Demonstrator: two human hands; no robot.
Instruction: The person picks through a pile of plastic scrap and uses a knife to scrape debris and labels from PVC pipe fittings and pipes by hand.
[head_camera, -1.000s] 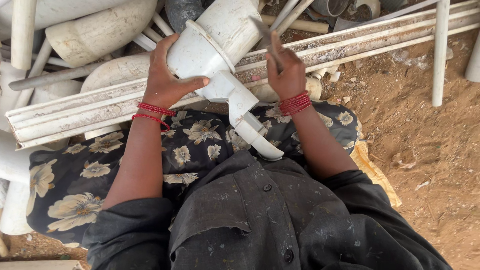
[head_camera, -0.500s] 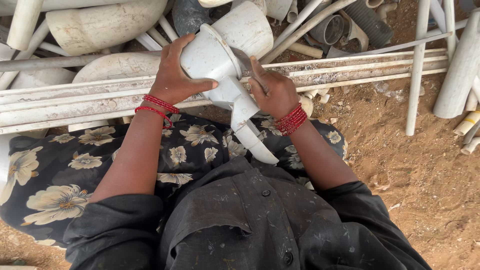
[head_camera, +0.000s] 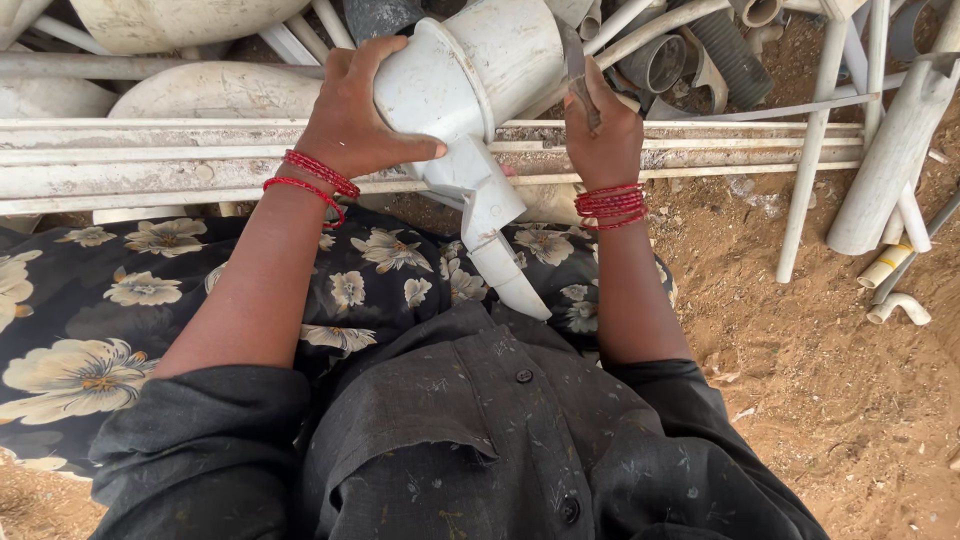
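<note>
White plastic pipe fitting (head_camera: 470, 90) is propped over long pipes (head_camera: 200, 160), above the lap. Left hand (head_camera: 350, 115) is clamped on its flared collar; right hand (head_camera: 600, 130) is closed around a blade (head_camera: 577, 75). Judged light, rigid, smooth; best gripped at the collar.

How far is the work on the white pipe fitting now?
Done: nothing visibly finished; the fitting looks whole. In hand: the left hand steadies it on the long pipes while the right hand holds a dark blade against it. Left: many loose pipes lie around on the sand.
</note>
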